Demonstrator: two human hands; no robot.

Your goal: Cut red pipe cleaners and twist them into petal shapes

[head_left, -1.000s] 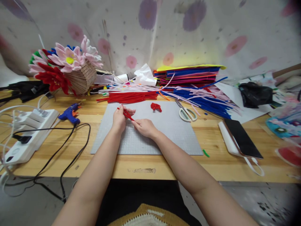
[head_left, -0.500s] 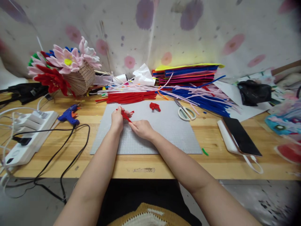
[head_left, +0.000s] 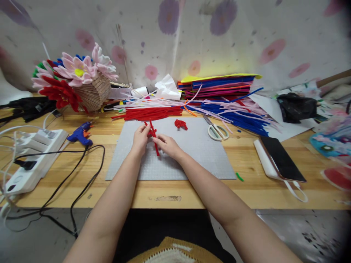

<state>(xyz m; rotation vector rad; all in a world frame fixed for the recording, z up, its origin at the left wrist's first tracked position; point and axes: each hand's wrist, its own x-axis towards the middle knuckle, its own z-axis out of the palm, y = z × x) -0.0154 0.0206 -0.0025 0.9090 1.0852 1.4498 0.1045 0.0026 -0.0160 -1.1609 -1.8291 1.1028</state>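
Observation:
Over the grey cutting mat (head_left: 192,157), my left hand (head_left: 140,138) and my right hand (head_left: 168,144) both pinch a bent red pipe cleaner (head_left: 154,138). Its free end hangs down between the hands toward the mat. A small twisted red pipe-cleaner piece (head_left: 181,125) lies on the mat just beyond my right hand. A pile of straight red pipe cleaners (head_left: 150,113) lies along the mat's far edge.
Scissors (head_left: 218,130) lie right of the mat, by blue and pink pipe cleaners (head_left: 236,115) and stacked felt sheets (head_left: 219,87). A phone (head_left: 281,159) is at right. At left are a blue glue gun (head_left: 80,133), power strip (head_left: 30,155), black cables and a flower basket (head_left: 79,86).
Both hands have moved a little further from me and closer together. The red pipe cleaner has turned from slanted to nearly upright, its end now hanging down between the hands.

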